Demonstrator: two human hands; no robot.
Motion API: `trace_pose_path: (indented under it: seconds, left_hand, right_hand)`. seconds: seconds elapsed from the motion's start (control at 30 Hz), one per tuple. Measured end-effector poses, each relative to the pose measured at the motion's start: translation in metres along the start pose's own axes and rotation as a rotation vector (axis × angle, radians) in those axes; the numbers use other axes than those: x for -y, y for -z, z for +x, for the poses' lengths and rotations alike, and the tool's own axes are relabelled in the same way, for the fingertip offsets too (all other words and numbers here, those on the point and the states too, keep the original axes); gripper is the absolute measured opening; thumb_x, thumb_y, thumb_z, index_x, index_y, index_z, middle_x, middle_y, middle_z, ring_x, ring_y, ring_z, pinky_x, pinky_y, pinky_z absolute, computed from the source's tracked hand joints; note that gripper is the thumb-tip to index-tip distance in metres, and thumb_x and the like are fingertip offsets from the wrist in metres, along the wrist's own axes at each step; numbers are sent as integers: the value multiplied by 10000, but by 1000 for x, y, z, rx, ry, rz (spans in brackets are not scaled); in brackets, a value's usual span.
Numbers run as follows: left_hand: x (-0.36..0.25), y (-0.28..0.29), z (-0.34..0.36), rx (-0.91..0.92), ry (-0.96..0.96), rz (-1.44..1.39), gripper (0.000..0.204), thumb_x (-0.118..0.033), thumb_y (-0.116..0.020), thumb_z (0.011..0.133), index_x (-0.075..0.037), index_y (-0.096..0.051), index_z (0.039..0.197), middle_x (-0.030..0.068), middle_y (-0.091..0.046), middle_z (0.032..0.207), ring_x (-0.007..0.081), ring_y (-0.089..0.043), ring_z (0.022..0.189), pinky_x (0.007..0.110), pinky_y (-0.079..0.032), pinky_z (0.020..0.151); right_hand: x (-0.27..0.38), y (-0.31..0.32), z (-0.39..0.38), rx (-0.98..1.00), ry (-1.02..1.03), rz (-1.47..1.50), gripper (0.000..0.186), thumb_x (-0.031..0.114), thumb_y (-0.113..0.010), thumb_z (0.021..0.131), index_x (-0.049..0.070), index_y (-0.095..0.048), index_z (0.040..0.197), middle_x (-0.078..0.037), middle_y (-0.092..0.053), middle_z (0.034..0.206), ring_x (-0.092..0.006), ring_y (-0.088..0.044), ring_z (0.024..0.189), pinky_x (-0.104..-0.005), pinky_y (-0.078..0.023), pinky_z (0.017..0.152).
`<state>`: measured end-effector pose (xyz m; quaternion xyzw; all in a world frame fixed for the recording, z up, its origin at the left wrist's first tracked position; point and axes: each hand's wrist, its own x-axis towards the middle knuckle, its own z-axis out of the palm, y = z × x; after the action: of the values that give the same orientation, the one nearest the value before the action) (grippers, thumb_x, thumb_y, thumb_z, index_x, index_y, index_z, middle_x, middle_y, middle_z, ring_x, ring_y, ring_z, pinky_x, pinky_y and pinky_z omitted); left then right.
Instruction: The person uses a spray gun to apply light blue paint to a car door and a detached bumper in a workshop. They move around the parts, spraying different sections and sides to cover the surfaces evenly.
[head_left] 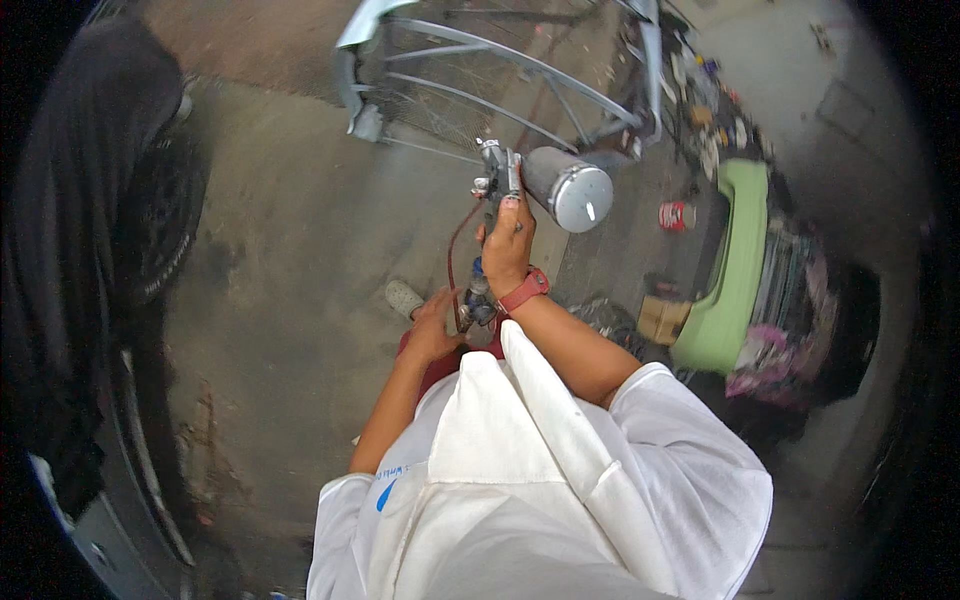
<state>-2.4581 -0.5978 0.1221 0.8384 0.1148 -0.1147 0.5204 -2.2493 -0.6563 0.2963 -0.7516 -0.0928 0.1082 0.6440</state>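
Observation:
My right hand point(507, 240) is wrapped round the handle of a spray gun point(500, 170), held out ahead of me. A grey cylindrical paint cup point(582, 198) with a pale round lid sits on the gun's right side. Below the grip show blue and metal fittings point(479, 295). A thin dark red hose point(452, 255) loops down from the gun on the left. My left hand point(434, 325) is lower, near my body, its fingers apart beside the hose and fittings. Whether its fingertips touch the hose I cannot tell.
Ahead stands a metal frame rack point(490, 45) with pale grey bars. To the right are a light green bumper point(735, 270), a cardboard box point(662, 320), a red and white can point(677, 215) and scattered clutter. A dark-covered vehicle with a wheel point(160, 220) is at left.

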Motion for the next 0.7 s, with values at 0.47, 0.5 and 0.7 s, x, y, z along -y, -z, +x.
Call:
trace_pose_path:
  seconds: [0.47, 0.5, 0.7]
  left_hand:
    - [-130, -166, 140, 965, -108, 314, 607, -358, -679, 974, -212, -472, 1525, 229, -402, 1615, 399, -296, 1544, 511, -357, 1195]
    - [-145, -194, 156, 987, -98, 347, 612, -357, -677, 976, -203, -466, 1529, 235, -400, 1614, 399, -298, 1543, 513, -348, 1202]
    - [-231, -333, 237, 1216, -345, 433, 608, -416, -617, 999, -213, -441, 1544, 184, -346, 1647, 422, -419, 1460, 510, -374, 1190]
  right_hand:
    - [-31, 427, 10, -1139, -288, 189, 697, 595, -370, 1086, -57, -539, 1264, -138, -581, 1040, -199, -565, 712, -314, -485, 476]
    - [-36, 463, 15, -1155, -306, 175, 728, 609, -370, 1080, -63, -527, 1313, -149, -585, 1049, -203, -566, 704, -316, -482, 474]
    - [-31, 629, 59, -1142, -245, 141, 817, 686, -425, 1028, -67, -530, 1327, -182, -598, 1042, -203, -564, 599, -324, -423, 446]
